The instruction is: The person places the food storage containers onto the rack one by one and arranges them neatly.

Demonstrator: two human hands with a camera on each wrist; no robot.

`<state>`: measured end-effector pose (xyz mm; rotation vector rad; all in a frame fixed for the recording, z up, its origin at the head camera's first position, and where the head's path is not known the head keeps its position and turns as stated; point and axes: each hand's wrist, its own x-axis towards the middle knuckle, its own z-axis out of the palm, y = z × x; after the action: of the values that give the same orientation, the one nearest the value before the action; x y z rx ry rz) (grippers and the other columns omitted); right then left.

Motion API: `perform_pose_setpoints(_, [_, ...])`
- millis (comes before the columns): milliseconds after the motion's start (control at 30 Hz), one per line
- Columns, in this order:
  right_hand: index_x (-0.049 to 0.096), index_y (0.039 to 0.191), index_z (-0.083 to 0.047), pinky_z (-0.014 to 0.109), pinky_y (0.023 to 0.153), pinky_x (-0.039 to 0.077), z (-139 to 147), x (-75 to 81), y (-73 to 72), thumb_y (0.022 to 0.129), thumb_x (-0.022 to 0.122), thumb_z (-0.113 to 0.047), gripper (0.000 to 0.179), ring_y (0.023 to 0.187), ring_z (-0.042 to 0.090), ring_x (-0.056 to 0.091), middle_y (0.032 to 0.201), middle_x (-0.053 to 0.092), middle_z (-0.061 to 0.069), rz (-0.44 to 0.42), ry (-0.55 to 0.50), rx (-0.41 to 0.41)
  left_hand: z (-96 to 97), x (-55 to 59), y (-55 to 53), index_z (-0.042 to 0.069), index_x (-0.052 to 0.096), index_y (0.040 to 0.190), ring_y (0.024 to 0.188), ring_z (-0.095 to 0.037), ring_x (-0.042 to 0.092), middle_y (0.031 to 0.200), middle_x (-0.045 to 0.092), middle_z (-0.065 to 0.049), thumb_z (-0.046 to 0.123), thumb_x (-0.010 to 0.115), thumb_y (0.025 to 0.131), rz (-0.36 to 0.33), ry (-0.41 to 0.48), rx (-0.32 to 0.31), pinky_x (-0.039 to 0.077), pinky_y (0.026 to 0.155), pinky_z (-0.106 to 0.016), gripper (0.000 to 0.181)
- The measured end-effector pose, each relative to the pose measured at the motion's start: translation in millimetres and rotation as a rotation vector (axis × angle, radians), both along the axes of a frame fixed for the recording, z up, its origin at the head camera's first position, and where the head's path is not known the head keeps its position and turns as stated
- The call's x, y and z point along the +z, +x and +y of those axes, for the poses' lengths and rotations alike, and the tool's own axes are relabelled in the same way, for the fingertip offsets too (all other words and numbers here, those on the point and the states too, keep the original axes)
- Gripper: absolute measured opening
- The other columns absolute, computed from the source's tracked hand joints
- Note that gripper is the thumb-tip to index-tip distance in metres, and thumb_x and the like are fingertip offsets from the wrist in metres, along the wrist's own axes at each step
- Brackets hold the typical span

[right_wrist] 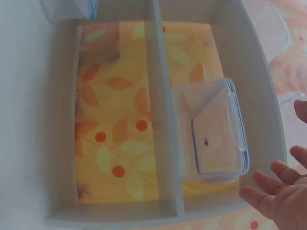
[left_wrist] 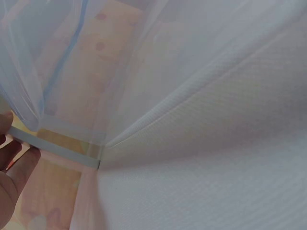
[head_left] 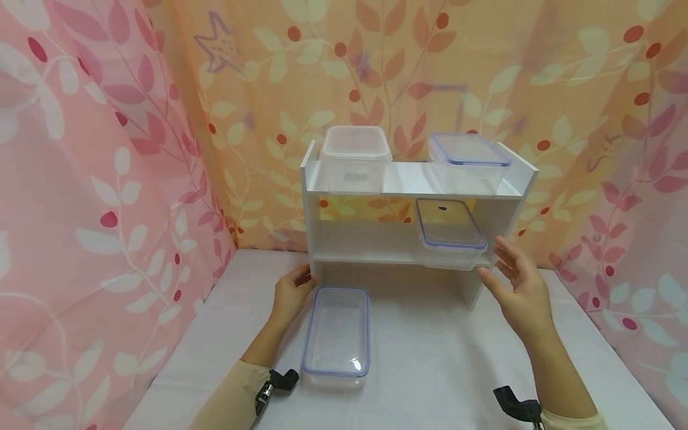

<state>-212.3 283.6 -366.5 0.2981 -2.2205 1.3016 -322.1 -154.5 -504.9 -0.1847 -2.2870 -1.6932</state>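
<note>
A white two-tier shelf (head_left: 360,242) stands on the table. My left hand (head_left: 292,294) holds the lower front edge of its left side panel; in the left wrist view, the thumb and fingers (left_wrist: 26,165) lie on either side of the thin panel. A clear lidded food container (head_left: 340,331) with a blue rim lies on the table just right of that hand. Beside the shelf's right panel my right hand (head_left: 521,292) is raised, fingers spread and holding nothing. Nearest to it is another blue-rimmed container (right_wrist: 216,134), on the middle board, its front jutting slightly past the edge.
On the top board sit a clear container with a whitish lid (head_left: 355,158) at the left and a blue-rimmed one (head_left: 470,164) at the right. Patterned curtains (head_left: 107,209) hang around the white table (head_left: 419,370) at the back and sides.
</note>
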Motion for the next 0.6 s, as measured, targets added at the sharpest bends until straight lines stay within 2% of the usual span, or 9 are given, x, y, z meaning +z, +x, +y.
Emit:
perform_pose_setpoints(167, [0.047, 0.152, -0.007, 0.010, 0.108, 0.040, -19.1, -6.0, 9.9, 0.089, 0.076, 0.004, 0.070, 0.135, 0.005, 0.050, 0.150, 0.050, 0.012, 0.081, -0.018, 0.037, -0.8, -0.6, 0.5, 0.003, 0.066, 0.135, 0.117, -0.032, 0.069, 0.129, 0.071, -0.015, 0.016, 0.077, 0.093, -0.004, -0.016, 0.005, 0.060, 0.091, -0.041, 0.046])
perform_pose_setpoints(400, [0.048, 0.152, -0.015, 0.011, 0.111, 0.037, -44.3, -12.7, 19.1, 0.086, 0.078, 0.004, 0.075, 0.137, 0.006, 0.049, 0.148, 0.051, -0.001, 0.099, 0.020, 0.077, -0.5, -1.1, 0.7, 0.007, 0.067, 0.134, 0.116, -0.031, 0.070, 0.128, 0.071, -0.012, 0.015, 0.077, 0.092, -0.005, -0.012, 0.009, 0.060, 0.091, -0.041, 0.044])
perform_pose_setpoints(533, [0.049, 0.152, -0.018, 0.010, 0.112, 0.035, -59.4, -18.0, 22.0, 0.086, 0.079, 0.003, 0.076, 0.137, 0.005, 0.048, 0.150, 0.051, 0.003, 0.096, 0.024, 0.122, -0.3, -0.8, -0.3, 0.004, 0.066, 0.135, 0.117, -0.032, 0.069, 0.130, 0.070, -0.015, 0.014, 0.077, 0.093, -0.005, -0.003, -0.001, 0.060, 0.092, -0.040, 0.045])
perform_pose_setpoints(600, [0.049, 0.152, -0.016, 0.011, 0.113, 0.035, -66.7, -21.0, 23.7, 0.086, 0.079, 0.003, 0.075, 0.138, 0.005, 0.048, 0.151, 0.050, 0.006, 0.094, 0.021, 0.168, -0.4, -0.6, -0.4, 0.003, 0.065, 0.136, 0.117, -0.032, 0.069, 0.131, 0.070, -0.015, 0.015, 0.077, 0.092, -0.007, 0.000, -0.002, 0.060, 0.092, -0.040, 0.046])
